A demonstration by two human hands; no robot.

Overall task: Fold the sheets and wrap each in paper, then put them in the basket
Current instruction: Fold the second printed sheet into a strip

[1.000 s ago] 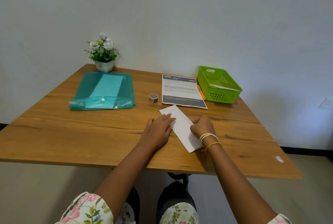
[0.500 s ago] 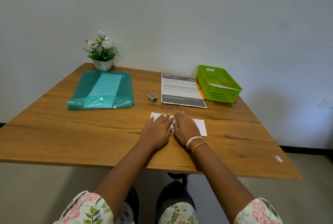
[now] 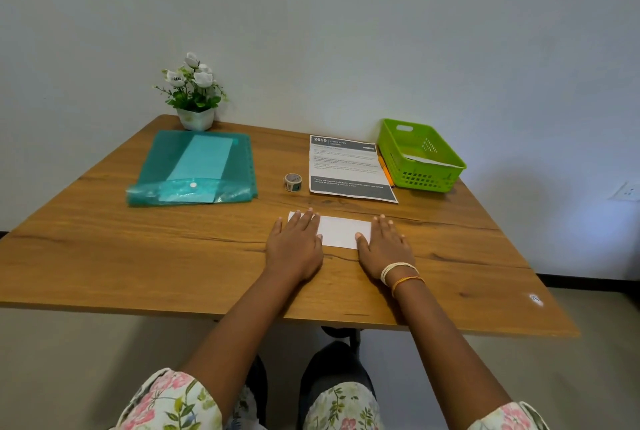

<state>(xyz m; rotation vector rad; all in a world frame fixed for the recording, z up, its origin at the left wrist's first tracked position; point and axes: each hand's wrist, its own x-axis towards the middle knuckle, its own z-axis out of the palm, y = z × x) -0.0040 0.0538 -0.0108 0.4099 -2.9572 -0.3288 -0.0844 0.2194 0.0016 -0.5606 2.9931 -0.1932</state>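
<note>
A folded white sheet lies flat on the wooden table, its long side running left to right. My left hand rests palm down on its left end, fingers together and flat. My right hand presses flat on its right end. Neither hand grips anything. At the back right stands a green basket with a white folded sheet inside. A teal plastic folder holding paper lies at the back left.
A printed instruction sheet lies beside the basket, with an orange pen along its right edge. A small roll of tape sits left of it. A potted white flower stands at the back left corner.
The sheet turned from a diagonal to lie level across the table. My right hand then slid from the sheet's middle to its right end, smoothing it flat.
</note>
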